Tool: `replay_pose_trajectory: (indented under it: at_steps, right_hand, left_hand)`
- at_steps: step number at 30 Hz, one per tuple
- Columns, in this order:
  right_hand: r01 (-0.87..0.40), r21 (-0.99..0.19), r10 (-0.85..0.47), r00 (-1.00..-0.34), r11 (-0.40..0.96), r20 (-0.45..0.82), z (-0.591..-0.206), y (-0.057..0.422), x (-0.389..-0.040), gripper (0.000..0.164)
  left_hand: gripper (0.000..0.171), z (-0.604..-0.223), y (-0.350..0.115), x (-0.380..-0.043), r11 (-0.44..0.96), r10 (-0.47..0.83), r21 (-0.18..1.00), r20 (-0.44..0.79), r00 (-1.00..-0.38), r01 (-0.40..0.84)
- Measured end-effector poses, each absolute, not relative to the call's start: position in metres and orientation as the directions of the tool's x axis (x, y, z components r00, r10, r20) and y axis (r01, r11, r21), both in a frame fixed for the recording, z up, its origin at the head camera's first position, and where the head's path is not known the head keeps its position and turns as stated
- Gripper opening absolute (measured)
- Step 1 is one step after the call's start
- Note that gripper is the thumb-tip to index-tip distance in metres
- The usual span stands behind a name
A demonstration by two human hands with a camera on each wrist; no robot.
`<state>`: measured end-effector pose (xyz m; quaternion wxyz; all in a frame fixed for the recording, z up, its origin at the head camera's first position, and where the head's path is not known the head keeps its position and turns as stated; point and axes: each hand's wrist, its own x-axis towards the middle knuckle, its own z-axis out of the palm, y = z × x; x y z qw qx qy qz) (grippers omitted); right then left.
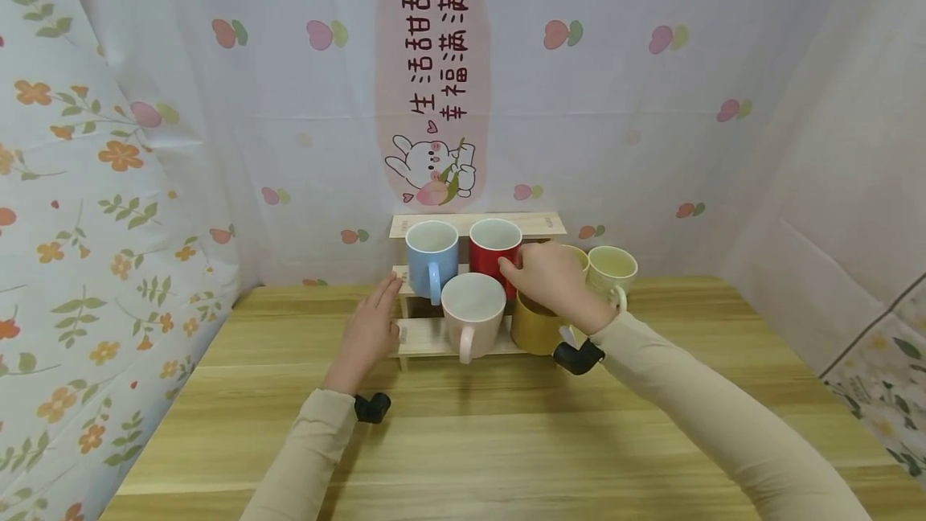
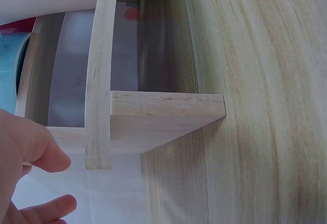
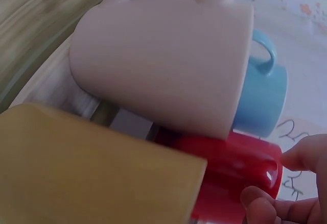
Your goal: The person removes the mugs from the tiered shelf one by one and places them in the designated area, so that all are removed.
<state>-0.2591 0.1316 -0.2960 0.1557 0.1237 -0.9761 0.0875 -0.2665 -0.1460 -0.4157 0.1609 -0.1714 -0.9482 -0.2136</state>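
Head view, wood-grain table (image 1: 506, 457), floral cloth walls (image 1: 79, 296), left hand (image 1: 367, 336) outstretched beside rack (image 1: 421, 336), right hand (image 1: 553, 276) gripping red mug (image 1: 485, 254)

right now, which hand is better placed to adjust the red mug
Probably the right hand: its fingers are at the red mug, while the left hand is beside the wooden rack, with the blue mug in between.

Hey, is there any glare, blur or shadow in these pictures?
Right wrist: a small glint on the red mug, and the yellow mug looks slightly soft; head: faint shadows on the table below the shelf; left wrist: dimmer light beneath the shelf.
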Motion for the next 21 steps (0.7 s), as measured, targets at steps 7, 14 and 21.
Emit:
replay_pose_trajectory:
  at_steps: [7,14,21]
  right_hand:
    - [-0.268,-0.162,-0.213,-0.932,0.95,0.293,-0.303,0.124,-0.264,0.042]
    - [-0.264,-0.246,-0.181,-0.931,0.933,0.316,-0.313,0.12,-0.266,0.035]
    - [-0.289,-0.306,-0.149,-0.9,0.907,0.409,-0.323,0.119,-0.268,0.03]
  left_hand:
    - [0.07,-0.415,-0.145,-0.265,0.849,0.257,0.362,0.354,-0.899,0.385]
    - [0.071,-0.416,-0.144,-0.263,0.845,0.254,0.371,0.356,-0.899,0.385]
    - [0.071,-0.415,-0.144,-0.265,0.849,0.249,0.371,0.347,-0.904,0.377]
